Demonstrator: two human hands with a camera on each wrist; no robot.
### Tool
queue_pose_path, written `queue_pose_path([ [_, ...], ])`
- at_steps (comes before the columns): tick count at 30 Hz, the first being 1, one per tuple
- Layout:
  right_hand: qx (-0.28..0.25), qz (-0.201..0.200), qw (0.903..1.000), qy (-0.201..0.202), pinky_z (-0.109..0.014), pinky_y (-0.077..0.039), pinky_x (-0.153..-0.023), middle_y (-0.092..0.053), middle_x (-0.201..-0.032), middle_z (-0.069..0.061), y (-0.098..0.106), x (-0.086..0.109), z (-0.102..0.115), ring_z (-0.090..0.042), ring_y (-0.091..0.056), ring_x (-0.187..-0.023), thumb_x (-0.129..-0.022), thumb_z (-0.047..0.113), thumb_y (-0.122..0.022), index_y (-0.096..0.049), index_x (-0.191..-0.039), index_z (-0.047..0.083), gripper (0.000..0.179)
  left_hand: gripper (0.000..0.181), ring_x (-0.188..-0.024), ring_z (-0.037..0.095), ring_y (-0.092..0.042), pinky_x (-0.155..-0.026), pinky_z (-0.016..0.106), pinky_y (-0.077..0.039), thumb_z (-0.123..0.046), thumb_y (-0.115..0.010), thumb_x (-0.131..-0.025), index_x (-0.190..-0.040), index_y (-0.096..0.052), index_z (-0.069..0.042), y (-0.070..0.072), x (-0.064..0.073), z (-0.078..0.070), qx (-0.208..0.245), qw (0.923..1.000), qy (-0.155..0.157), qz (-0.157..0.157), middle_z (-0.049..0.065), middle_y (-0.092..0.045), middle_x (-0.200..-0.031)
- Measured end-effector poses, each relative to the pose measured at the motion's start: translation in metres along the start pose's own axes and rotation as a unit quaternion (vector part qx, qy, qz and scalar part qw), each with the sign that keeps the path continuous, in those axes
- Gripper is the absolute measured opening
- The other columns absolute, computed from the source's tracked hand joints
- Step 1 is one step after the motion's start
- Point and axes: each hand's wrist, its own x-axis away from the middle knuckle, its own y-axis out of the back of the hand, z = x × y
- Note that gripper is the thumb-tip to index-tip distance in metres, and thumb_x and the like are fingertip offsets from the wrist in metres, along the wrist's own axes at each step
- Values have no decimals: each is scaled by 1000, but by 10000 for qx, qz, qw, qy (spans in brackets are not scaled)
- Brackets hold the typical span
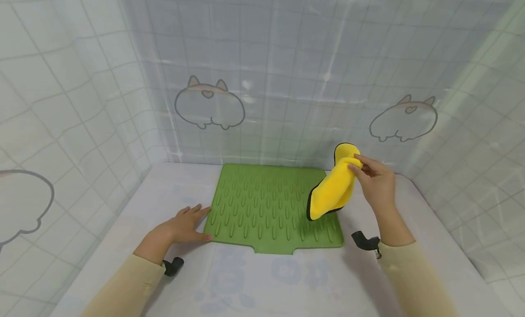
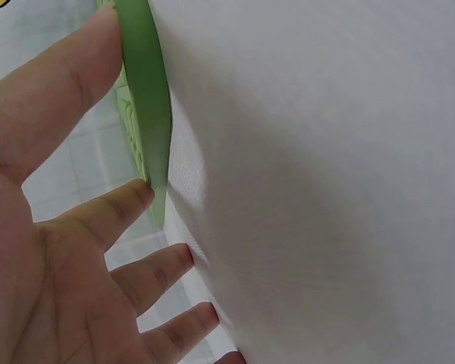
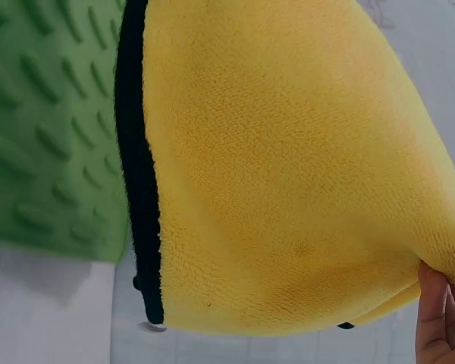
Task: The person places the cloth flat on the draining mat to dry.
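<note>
A green mat [image 1: 262,207] with raised oblong ridges and a tab at its front lies flat on the table. My left hand [image 1: 186,226] is spread at the mat's left side, thumb and index finger touching its edge; the left wrist view shows the thumb [image 2: 98,53] against the green rim [image 2: 148,91]. Above the mat's right part, my right hand [image 1: 375,180] pinches a yellow plush cloth [image 1: 334,189] with black edging, which hangs down from the fingers. In the right wrist view the cloth [image 3: 288,167] covers most of the picture.
The white table [image 1: 254,285] has faint printed marks at its front. A curtain-like wall with a grid pattern and cartoon animal drawings [image 1: 209,105] rises behind, and similar sheets [image 1: 471,148] stand at both sides. Black wrist mounts [image 1: 365,241] sit near the cuffs.
</note>
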Motion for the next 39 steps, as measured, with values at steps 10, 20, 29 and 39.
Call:
queue_pose_path([
  [10, -616, 315, 9966, 448, -7, -49, -79, -71, -111, -21, -27, 2, 14, 6, -59, -84, -88, 3, -75, -74, -116, -1, 29, 96, -140, 62, -19, -103, 77, -26, -53, -78, -82, -155, -36, -6, 0, -1, -1, -35, 10000, -5, -19, 33, -26, -157],
  [20, -1006, 594, 9914, 596, -9, -50, -78, -71, -113, -18, -53, 8, 26, -12, -64, -86, -87, 2, -75, -74, -117, 1, 30, 95, -139, 63, -20, -103, 77, -26, -52, -78, -82, -154, -37, -5, 1, 0, -1, -11, 10000, -2, -19, 33, -27, -156],
  [29, -1307, 987, 9837, 740, -12, -52, -80, -68, -115, -23, -73, 14, 48, -19, -67, -90, -88, -4, -73, -71, -117, -5, 29, 94, -138, 63, -21, -103, 77, -27, -51, -78, -82, -154, -37, -6, 1, 0, 0, -23, 10000, -50, -32, 33, -27, -156],
  [39, -1330, 1611, 9759, 630, -21, -56, -80, -70, -114, -14, -106, 22, 28, -25, -65, -91, -89, 5, -74, -74, -119, 4, 30, 93, -138, 64, -20, -102, 78, -27, -50, -77, -84, -154, -36, -5, 1, 2, -2, -11, 10000, -59, -46, 33, -26, -157],
])
